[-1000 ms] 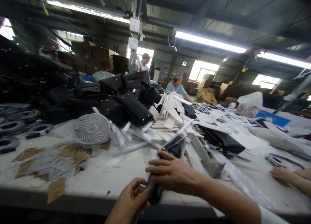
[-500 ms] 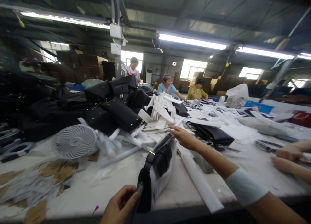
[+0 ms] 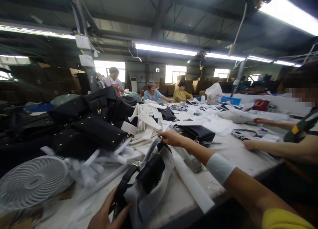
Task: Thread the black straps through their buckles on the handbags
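left hand (image 3: 105, 215) grips black bag (image 3: 149, 171) in clear wrap at table (image 3: 218, 189) edge; right hand (image 3: 170, 137) closed on wrap's top, near white strips (image 3: 146, 121).

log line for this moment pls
left hand grips black bag | right hand at bag's far end by white strips | fan left

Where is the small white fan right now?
The white fan lies at the head view's lower left, on the table, below the black bag pile.
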A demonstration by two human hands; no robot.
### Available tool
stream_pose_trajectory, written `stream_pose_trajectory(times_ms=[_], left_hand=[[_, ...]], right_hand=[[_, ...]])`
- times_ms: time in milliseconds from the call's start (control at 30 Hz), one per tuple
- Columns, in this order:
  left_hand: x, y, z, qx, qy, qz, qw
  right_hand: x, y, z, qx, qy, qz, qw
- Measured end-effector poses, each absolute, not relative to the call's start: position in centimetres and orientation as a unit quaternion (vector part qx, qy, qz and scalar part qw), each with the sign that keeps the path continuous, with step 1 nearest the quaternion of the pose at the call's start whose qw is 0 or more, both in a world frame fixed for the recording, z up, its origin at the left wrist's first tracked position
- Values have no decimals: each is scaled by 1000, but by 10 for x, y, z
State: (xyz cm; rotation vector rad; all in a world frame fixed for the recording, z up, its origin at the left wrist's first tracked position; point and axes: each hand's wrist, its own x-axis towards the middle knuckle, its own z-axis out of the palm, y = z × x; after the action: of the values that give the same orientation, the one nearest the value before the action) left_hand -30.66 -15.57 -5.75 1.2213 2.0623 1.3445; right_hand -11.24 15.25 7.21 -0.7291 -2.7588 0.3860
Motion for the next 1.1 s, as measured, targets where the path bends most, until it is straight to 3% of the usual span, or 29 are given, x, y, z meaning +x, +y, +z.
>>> stream_pose_trajectory(times_ms=[267,567,700,933,1100], left_hand=[[-418,-81,10,613,617,415,268],[-382,34,69,687,554,361,300],[-345,68,74,741,516,304,305],[-291,121,45,807,475,200,289],[-296,143,23,799,497,212,264]], right_hand=[[-45,86,98,-346,-904,192,161],[-9,12,88,-443,-847,225,191],[-1,-35,76,-468,-820,239,229],[-33,-66,24,-471,-724,416,286],[-56,-57,-25,-349,-657,591,311]])
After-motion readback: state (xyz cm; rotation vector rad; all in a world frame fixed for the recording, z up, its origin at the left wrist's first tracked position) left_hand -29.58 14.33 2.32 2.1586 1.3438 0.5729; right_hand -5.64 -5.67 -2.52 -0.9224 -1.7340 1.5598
